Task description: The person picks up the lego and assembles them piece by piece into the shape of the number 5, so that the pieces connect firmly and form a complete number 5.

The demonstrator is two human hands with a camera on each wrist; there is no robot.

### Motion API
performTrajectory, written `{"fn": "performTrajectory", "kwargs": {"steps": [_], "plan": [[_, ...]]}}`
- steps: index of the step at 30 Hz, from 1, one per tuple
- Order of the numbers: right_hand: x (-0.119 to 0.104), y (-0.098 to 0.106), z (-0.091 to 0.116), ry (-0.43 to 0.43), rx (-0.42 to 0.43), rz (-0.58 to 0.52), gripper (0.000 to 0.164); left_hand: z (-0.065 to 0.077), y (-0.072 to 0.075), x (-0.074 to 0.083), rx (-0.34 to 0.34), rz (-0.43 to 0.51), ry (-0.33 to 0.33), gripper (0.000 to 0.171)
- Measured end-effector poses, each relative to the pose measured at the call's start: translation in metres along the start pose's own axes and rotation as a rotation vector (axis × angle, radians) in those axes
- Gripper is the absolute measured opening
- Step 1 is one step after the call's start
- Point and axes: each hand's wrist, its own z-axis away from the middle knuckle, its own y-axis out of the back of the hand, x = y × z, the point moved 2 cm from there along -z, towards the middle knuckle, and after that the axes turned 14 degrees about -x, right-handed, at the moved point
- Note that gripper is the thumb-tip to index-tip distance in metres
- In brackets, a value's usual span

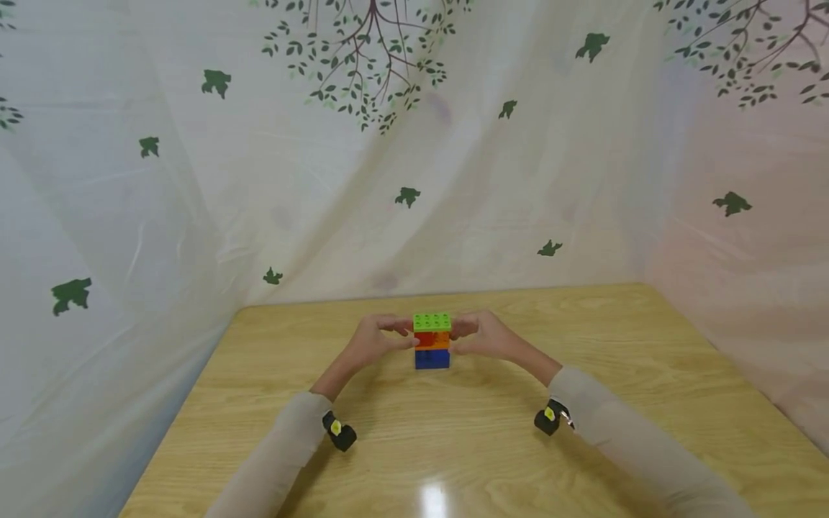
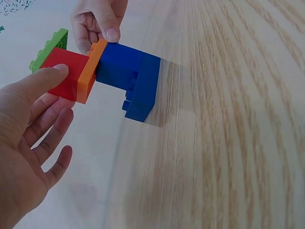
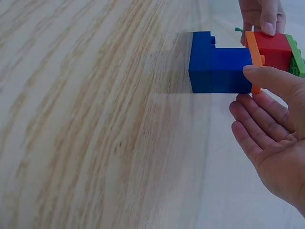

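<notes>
A stack of toy building blocks stands upright on the wooden table between both hands. At its foot lies a long, flat blue block (image 2: pixel 147 86), with a blue block (image 3: pixel 231 71) on one end of it. An orange plate (image 2: pixel 90 71) comes above, then a red block (image 2: pixel 71 86) and a studded green plate (image 1: pixel 432 321) on top. My left hand (image 1: pixel 372 342) pinches the red block, its thumb on the near face and lower fingers loose. My right hand (image 1: pixel 495 338) grips the stack from the other side, thumb at the joint of the orange plate and upper blue block.
The wooden table (image 1: pixel 427 432) reaches back to a pale hanging cloth (image 1: pixel 324 216) printed with leaves and branches, which also runs along both sides. A small black wrist camera (image 1: pixel 340 432) sits on the left sleeve, another black camera (image 1: pixel 548 419) on the right.
</notes>
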Motion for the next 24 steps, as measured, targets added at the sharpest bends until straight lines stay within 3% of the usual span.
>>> {"fn": "performTrajectory", "kwargs": {"steps": [5,10,16,21,24], "plan": [[-0.0017,0.0011,0.0048,-0.012,-0.011,-0.008,0.038,-0.0012,-0.0035,0.001,-0.022,0.0,0.002,0.033],[-0.004,0.0034,0.0028,-0.003,-0.027,-0.01,0.037,0.0005,-0.0032,0.0053,0.015,-0.001,0.024,0.033],[-0.0061,0.0079,0.0002,-0.013,-0.01,-0.002,0.033,-0.0016,-0.0041,0.0043,0.039,0.005,0.004,0.035],[-0.0047,0.0051,0.0002,-0.021,-0.021,-0.06,0.032,-0.0008,-0.0064,0.0008,0.049,0.052,0.022,0.034],[-0.0042,0.0031,0.0008,-0.009,-0.028,-0.108,0.033,-0.0012,-0.0063,-0.0006,0.054,0.114,0.07,0.035]]}}
